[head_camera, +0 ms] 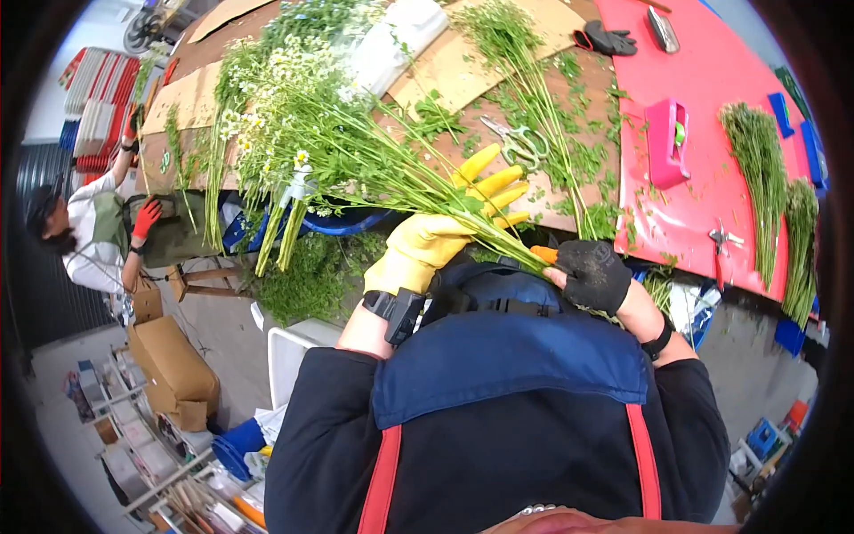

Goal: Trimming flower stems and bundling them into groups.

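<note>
My left hand [454, 227], in a yellow glove, cradles a bunch of daisy-like flowers [400, 180]; the stems lie across its palm and its fingers are spread. The white blooms point to the upper left. My right hand [590, 275], in a black fingerless glove with an orange cover on one finger, closes on the lower stem ends near my waist. Just beyond my left fingers, green-handled scissors [520, 143] lie on the brown table among leaf scraps. Another leafy bunch [534, 87] lies behind them.
A pink tape dispenser [666, 143], pruning shears [720, 243] and tied green bunches [760, 180] are on the red table cover. A black glove [606, 40] lies farther back. At the left, a co-worker in red gloves [147, 217] stands by the table. Cut greenery [300, 280] covers the floor.
</note>
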`<state>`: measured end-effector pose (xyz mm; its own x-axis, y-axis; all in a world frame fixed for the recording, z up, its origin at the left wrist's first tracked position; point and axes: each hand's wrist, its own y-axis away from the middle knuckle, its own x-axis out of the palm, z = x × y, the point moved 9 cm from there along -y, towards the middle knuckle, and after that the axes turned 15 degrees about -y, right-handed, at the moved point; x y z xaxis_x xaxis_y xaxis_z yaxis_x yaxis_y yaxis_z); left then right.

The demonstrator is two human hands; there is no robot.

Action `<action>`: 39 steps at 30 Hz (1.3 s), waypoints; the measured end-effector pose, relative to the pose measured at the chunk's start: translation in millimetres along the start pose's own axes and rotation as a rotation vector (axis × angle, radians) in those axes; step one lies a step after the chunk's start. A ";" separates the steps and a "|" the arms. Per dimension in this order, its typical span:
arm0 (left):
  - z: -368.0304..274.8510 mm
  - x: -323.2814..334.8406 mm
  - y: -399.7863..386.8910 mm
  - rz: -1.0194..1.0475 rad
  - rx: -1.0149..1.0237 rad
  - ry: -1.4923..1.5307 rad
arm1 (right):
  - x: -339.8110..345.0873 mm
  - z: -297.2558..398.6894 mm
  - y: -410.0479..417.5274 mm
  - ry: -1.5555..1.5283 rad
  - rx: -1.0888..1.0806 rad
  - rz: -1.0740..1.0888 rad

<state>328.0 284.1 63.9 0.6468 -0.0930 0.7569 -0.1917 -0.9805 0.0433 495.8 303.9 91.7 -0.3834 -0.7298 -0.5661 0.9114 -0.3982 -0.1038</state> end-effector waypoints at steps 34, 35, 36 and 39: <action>52.5 -45.9 7.7 -0.212 -0.220 -0.141 | -26.4 -54.8 -22.8 -0.133 0.141 -0.453; 56.9 -40.1 3.2 -0.199 -0.202 0.317 | -30.6 -49.1 -22.1 -0.099 0.079 -0.478; 50.4 -31.2 -3.0 -0.081 -0.138 0.465 | -31.1 -46.2 -22.2 -0.060 0.054 -0.464; 56.9 -47.6 -4.6 -0.226 -0.170 0.257 | -30.0 -39.7 -20.6 0.051 -0.031 -0.408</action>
<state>340.1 283.1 -9.4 0.4849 0.1899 0.8537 -0.1986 -0.9267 0.3190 494.5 356.0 78.3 -0.7072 -0.4867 -0.5128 0.6903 -0.6320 -0.3522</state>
